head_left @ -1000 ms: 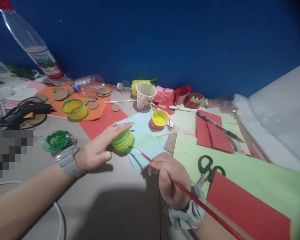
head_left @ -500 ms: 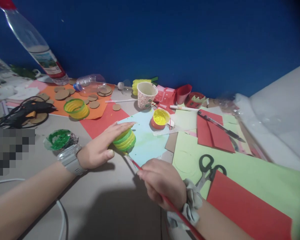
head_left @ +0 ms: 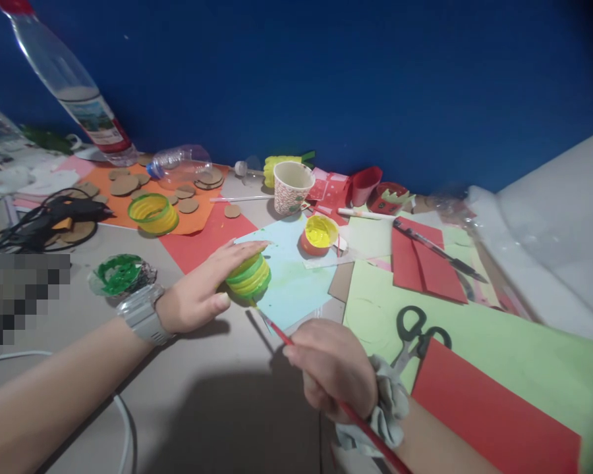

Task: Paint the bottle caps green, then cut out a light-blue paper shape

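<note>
My left hand [head_left: 200,286] lies over a ridged bottle piece [head_left: 250,276] painted in green and yellow stripes, fingers across its top and thumb at its near side. The palm hides part of the piece. In my right hand [head_left: 333,362] is a thin red-handled paintbrush [head_left: 278,330], its tip at the lower edge of the bottle piece. Under and beyond the piece is a light blue paper [head_left: 291,289] with green smears. A small red container of yellow paint [head_left: 319,234] stands on this paper. Left of my left hand sits a dish of green paint [head_left: 121,275].
A similar yellow ring [head_left: 153,214] stands on orange paper among cardboard discs. A paper cup [head_left: 292,187] stands behind the yellow paint. Scissors [head_left: 415,336] and red paper [head_left: 499,401] lie at right. A tall bottle [head_left: 91,108] and a glue gun [head_left: 64,214] are at left.
The brush tip has shifted down from the piece's right side to its lower edge. My right hand moved left, then slightly back right. My left hand stays on the piece.
</note>
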The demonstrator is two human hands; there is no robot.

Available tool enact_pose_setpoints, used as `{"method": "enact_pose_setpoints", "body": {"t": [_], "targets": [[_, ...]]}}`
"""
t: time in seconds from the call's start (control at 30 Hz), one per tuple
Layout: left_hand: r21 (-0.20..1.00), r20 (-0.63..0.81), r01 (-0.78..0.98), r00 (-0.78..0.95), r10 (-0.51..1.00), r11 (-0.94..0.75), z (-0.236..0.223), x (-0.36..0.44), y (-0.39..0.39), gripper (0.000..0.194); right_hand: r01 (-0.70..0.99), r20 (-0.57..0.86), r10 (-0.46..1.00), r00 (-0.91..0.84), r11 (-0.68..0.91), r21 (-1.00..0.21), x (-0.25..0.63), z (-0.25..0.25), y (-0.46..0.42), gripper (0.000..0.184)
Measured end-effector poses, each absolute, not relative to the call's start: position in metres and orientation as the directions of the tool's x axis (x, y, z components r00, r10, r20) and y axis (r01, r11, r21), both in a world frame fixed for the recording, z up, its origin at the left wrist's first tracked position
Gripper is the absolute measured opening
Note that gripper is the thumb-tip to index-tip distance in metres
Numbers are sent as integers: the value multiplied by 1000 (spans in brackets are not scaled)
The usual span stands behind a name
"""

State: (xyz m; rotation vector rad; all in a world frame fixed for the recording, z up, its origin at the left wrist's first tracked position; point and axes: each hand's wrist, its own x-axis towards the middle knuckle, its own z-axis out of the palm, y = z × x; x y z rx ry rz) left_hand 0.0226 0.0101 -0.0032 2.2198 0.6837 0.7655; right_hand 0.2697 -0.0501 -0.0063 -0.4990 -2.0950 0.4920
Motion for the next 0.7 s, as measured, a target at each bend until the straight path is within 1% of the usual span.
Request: {"method": "enact_pose_setpoints", "body": {"t": [0.07, 0.13, 0.17, 0.23, 0.3, 0.37, 0.43, 0.5, 0.57, 0.67, 0.7], "targets": [[738, 320, 253, 685, 654, -626, -3, 23, 9, 76, 159, 696, 526, -490, 838, -521, 268, -7, -50, 15], [744, 308, 267, 676, 670, -612, -2, 24, 9, 77, 212, 726, 556, -404, 829, -517, 266, -6, -50, 16], [747, 305, 271, 671, 676, -607, -2, 24, 9, 76, 223, 722, 566, -397, 823, -523, 265, -5, -50, 15], [749, 309, 271, 664, 681, -605, -2, 25, 8, 75, 189, 671, 582, -459, 802, -566, 264, -4, -50, 14], [747, 312, 266, 669, 675, -609, -2, 25, 9, 77, 149, 639, 564, -523, 799, -583, 264, -4, -50, 15], [746, 312, 266, 670, 674, -610, -2, 25, 9, 77, 186, 675, 542, -502, 829, -527, 265, -4, -50, 11], [744, 318, 266, 666, 675, -613, -3, 25, 9, 74, 242, 715, 524, -462, 851, -467, 265, -5, -50, 12], [742, 321, 265, 666, 674, -616, -3, 24, 9, 73, 210, 699, 530, -481, 843, -495, 265, -5, -50, 10], [745, 323, 260, 665, 673, -614, -4, 24, 9, 74, 172, 671, 522, -526, 838, -517, 265, -5, -51, 13], [754, 322, 259, 656, 683, -604, -4, 24, 9, 73, 232, 710, 518, -477, 854, -466, 265, -4, -50, 12], [754, 319, 261, 656, 684, -603, -4, 24, 9, 72, 242, 712, 523, -468, 851, -466, 265, -4, -50, 12]]}}
